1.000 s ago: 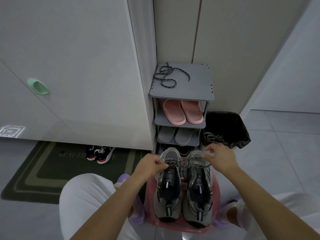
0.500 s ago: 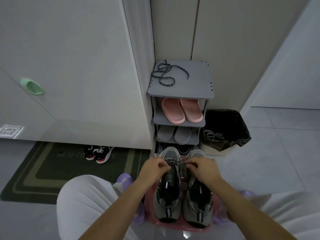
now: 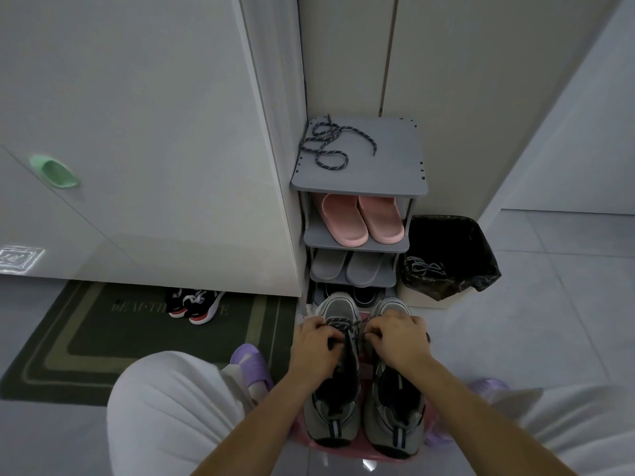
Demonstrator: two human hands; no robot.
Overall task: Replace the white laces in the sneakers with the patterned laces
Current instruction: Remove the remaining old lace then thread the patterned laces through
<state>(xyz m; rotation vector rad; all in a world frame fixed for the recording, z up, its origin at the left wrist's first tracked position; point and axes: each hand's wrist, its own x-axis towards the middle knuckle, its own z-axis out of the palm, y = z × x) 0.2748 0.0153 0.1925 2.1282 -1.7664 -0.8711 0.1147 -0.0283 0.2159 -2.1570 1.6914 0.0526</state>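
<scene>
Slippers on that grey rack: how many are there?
4: two pink ones side by side on the second shelf, two grey ones on the shelf below. Darker footwear lower down is mostly hidden.

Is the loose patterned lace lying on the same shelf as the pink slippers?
No, the patterned lace lies on the top board of the grey shoe rack, one level above the pink slippers.

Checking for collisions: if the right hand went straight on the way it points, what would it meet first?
The right hand would likely meet the toe of the sneaker it is lacing first, then the shoe rack; depth is unclear.
</scene>
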